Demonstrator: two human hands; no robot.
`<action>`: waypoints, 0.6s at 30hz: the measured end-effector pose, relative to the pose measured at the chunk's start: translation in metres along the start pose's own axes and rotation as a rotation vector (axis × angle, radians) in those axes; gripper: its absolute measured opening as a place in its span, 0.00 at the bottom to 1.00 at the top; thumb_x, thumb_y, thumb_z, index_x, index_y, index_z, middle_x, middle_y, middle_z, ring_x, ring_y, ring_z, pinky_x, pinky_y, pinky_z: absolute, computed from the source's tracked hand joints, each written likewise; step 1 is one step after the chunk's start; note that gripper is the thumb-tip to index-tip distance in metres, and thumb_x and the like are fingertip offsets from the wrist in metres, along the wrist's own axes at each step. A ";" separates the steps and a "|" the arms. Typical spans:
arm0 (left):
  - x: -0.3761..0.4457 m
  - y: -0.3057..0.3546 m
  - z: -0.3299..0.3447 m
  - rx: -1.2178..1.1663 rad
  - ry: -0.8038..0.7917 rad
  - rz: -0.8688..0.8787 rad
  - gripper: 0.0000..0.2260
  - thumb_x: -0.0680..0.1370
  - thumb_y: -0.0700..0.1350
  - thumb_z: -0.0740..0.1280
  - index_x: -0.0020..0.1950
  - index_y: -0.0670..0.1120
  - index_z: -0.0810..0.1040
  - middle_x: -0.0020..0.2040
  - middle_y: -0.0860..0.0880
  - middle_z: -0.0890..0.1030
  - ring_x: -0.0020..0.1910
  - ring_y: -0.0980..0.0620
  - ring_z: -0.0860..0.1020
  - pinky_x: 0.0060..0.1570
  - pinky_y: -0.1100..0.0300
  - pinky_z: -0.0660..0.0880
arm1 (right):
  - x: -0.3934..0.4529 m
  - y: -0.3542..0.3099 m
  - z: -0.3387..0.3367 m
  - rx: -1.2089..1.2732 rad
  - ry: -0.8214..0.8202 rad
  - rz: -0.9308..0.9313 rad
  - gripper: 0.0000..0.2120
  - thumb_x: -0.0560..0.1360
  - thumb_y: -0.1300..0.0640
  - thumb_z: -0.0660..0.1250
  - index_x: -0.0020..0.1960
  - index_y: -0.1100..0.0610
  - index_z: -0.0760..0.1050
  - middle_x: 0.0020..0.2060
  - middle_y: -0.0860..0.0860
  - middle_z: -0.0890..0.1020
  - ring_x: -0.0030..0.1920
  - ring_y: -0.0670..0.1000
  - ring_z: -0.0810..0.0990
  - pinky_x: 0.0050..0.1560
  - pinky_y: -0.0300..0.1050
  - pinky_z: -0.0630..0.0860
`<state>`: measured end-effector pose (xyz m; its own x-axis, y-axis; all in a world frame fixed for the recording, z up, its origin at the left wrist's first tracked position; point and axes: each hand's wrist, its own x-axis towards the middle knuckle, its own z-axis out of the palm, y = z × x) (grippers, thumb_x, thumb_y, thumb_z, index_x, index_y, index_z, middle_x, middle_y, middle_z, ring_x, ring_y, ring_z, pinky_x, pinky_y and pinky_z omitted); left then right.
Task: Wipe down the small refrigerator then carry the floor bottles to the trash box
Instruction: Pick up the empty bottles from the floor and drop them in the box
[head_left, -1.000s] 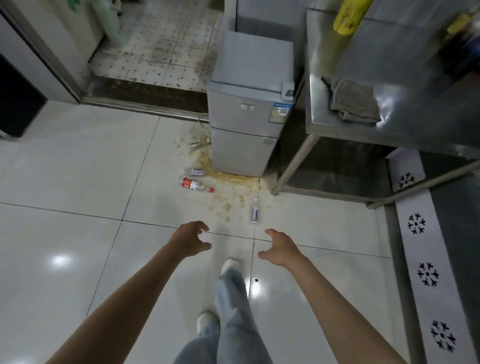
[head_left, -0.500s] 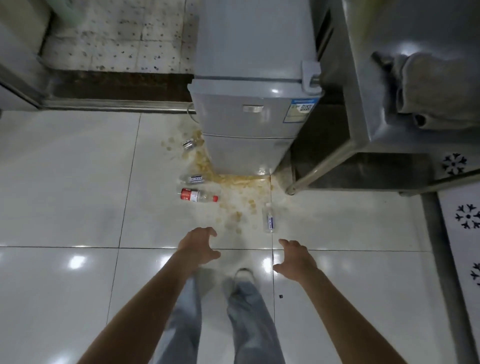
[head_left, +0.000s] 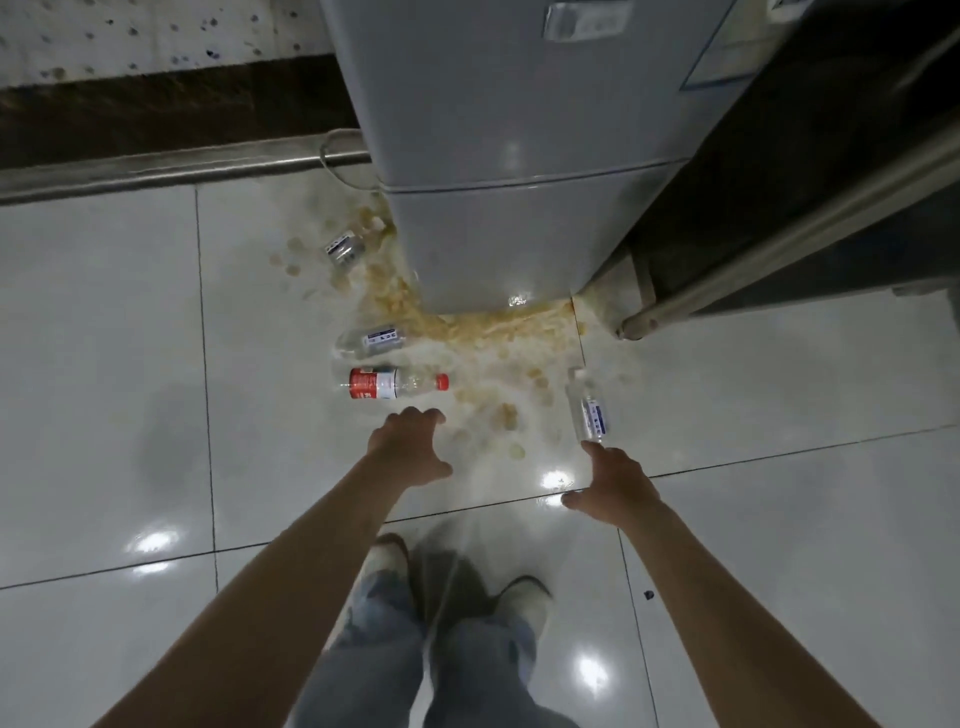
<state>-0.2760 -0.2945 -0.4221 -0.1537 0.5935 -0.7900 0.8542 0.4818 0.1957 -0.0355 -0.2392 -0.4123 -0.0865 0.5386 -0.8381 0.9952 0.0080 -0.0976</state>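
Note:
The small grey refrigerator (head_left: 498, 156) stands at the top centre on the tiled floor. Several plastic bottles lie on the floor before it: a red-labelled bottle with a red cap (head_left: 392, 383), a clear bottle with a blue-and-white label (head_left: 370, 340) just behind it, a small crushed one (head_left: 344, 248) by the fridge's left corner, and a clear bottle (head_left: 588, 408) to the right. My left hand (head_left: 408, 447) hovers just short of the red-labelled bottle, fingers loosely curved and empty. My right hand (head_left: 610, 483) reaches out with its fingertips close to the right clear bottle, holding nothing.
A yellowish spill (head_left: 483, 332) spreads over the tiles around the fridge's base. A metal table leg and lower rail (head_left: 779, 244) slant down at the right of the fridge. A metal door threshold (head_left: 156, 169) runs along the upper left. My feet (head_left: 457, 582) stand below the hands.
The view has closed in on the fridge and bottles. Both hands have come forward and down, the left close to the red-labelled bottle, the right close to the right clear bottle.

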 end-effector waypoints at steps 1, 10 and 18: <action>0.016 -0.007 0.008 0.026 -0.004 0.002 0.33 0.70 0.54 0.72 0.72 0.52 0.63 0.66 0.46 0.70 0.65 0.45 0.69 0.61 0.51 0.72 | 0.016 -0.001 0.009 -0.011 0.001 -0.005 0.40 0.69 0.47 0.71 0.74 0.51 0.55 0.68 0.54 0.66 0.67 0.56 0.66 0.64 0.51 0.70; 0.155 -0.051 0.079 0.202 0.077 0.034 0.38 0.70 0.54 0.72 0.75 0.51 0.58 0.71 0.45 0.65 0.68 0.44 0.67 0.62 0.51 0.69 | 0.161 0.013 0.071 -0.177 0.079 -0.032 0.39 0.69 0.46 0.71 0.74 0.49 0.55 0.70 0.54 0.63 0.69 0.57 0.64 0.61 0.52 0.70; 0.253 -0.071 0.103 0.307 0.224 -0.039 0.38 0.69 0.43 0.73 0.74 0.52 0.57 0.69 0.45 0.65 0.69 0.42 0.64 0.67 0.46 0.64 | 0.263 0.040 0.082 -0.333 0.288 -0.052 0.44 0.70 0.45 0.71 0.75 0.45 0.47 0.75 0.56 0.46 0.72 0.59 0.57 0.64 0.55 0.67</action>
<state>-0.3246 -0.2452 -0.6965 -0.2646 0.7213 -0.6401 0.9493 0.3115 -0.0415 -0.0225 -0.1667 -0.6808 -0.1673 0.7427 -0.6484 0.9544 0.2871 0.0825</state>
